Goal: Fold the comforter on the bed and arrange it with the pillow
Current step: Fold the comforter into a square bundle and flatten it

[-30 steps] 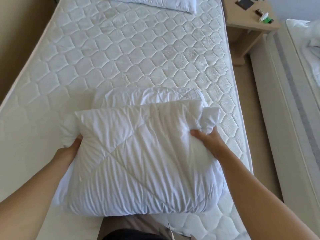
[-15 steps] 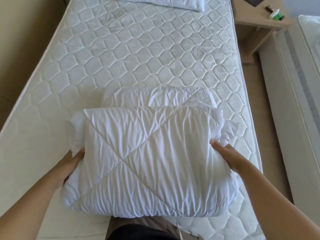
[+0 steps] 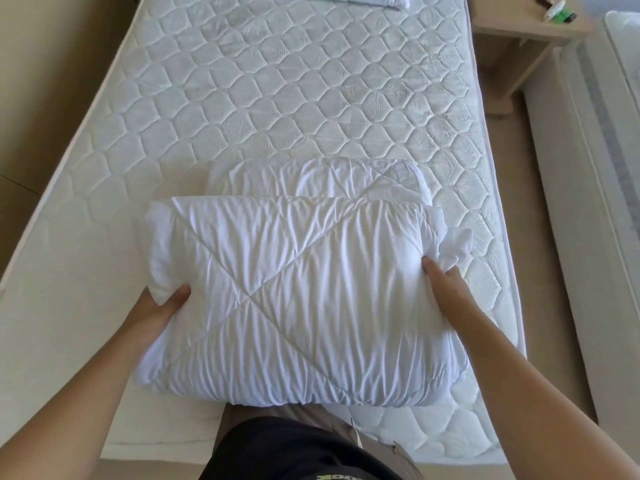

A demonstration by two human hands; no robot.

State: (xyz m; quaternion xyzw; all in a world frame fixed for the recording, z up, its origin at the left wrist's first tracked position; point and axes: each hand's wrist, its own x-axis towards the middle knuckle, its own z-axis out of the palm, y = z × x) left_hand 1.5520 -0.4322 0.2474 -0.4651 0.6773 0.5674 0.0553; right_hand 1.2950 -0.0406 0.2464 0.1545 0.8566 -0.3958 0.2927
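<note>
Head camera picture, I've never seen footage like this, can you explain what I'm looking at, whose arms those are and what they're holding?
There is no machine here. A person wears a wide-angle camera on the head, so the one picture looks forward and down along their own arms. The left hand and the right hand each grip a side of a folded white comforter, thumbs on top, at the near end of a bare quilted mattress. A second folded layer shows just behind the top one. At the far end lies a white pillow, partly cut off by the frame. To the right stands a wooden nightstand with small items on it, and beyond it the edge of another bed.
</note>
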